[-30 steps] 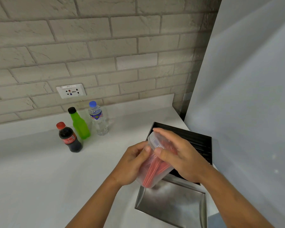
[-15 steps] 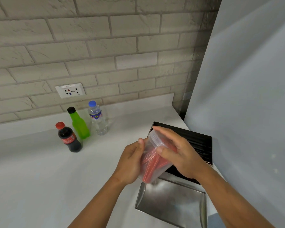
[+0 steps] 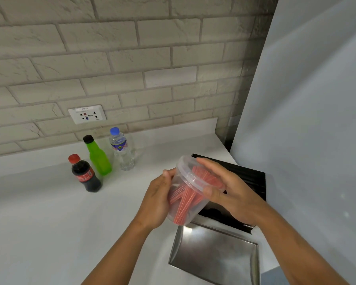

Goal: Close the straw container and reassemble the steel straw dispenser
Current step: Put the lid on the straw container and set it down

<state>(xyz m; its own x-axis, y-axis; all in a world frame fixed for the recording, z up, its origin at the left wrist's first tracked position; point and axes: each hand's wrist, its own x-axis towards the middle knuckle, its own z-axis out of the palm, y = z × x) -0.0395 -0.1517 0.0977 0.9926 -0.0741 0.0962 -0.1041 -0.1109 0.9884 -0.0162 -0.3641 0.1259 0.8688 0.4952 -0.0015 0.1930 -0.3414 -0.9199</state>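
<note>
Nearest the camera, a brushed steel tray (image 3: pixel 214 256) lies flat on the white counter (image 3: pixel 49 223), its rim raised on the left and right sides. Just behind it sits a dark, ribbed open box (image 3: pixel 249 182), its steel front lip touching the tray's far edge.

Above that joint, held off the surface, a clear plastic container (image 3: pixel 183 200) is tilted with its top toward the wall. It holds red straws (image 3: pixel 185 197) lying at angles inside. The left hand (image 3: pixel 156 202) cups the container's side and base, fingers wrapped round it, thumb up near the rim. The right hand (image 3: pixel 230 192) is spread over the clear lid (image 3: pixel 186 171), palm and fingers pressing on it, thumb against the rim. Whether the lid is fully seated cannot be told.

Farther back on the counter, to the left, three bottles stand upright close together: a cola bottle (image 3: pixel 85 174) with red cap, a green bottle (image 3: pixel 98 157) with black cap, a water bottle (image 3: pixel 121 150) with blue cap.

Behind them a low white upstand meets a pale brick wall (image 3: pixel 132 58), with a white socket plate (image 3: pixel 87 114) just above. A plain grey panel (image 3: pixel 317 99) closes off the right side.
</note>
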